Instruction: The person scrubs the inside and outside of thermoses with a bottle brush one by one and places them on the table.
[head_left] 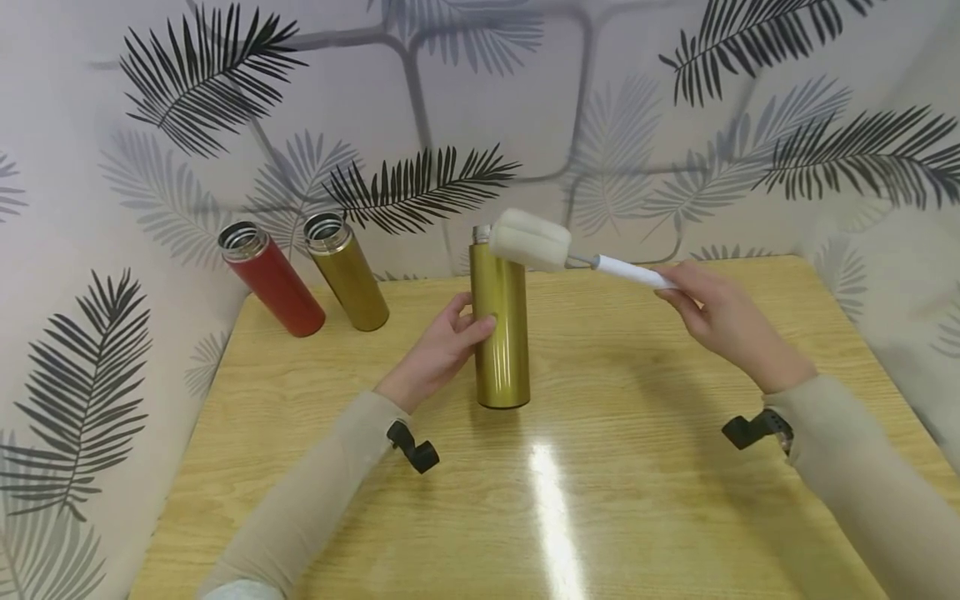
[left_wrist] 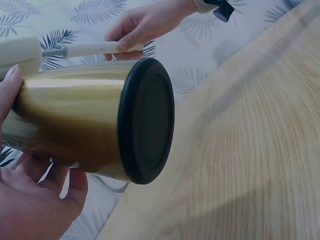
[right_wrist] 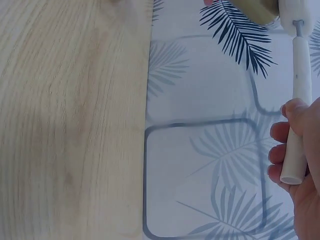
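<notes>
My left hand [head_left: 447, 340] grips a tall gold thermos flask [head_left: 501, 342] around its side, thumb across the front. The flask is nearly upright and off the table, its black base [left_wrist: 150, 120] showing in the left wrist view. My right hand [head_left: 723, 317] holds the white handle [right_wrist: 301, 70] of a bottle brush, fingers curled round it. The brush's cream sponge head [head_left: 531, 240] overlaps the flask's upper part in the head view and partly hides its steel neck [head_left: 481, 234]. Whether the sponge touches the flask, I cannot tell.
A red thermos flask [head_left: 276, 285] and a second gold one [head_left: 351, 279] stand lidless at the table's back left. The wooden table [head_left: 637, 475] ends at a wall [head_left: 495, 108] with a leaf pattern. Light glares off the table's middle.
</notes>
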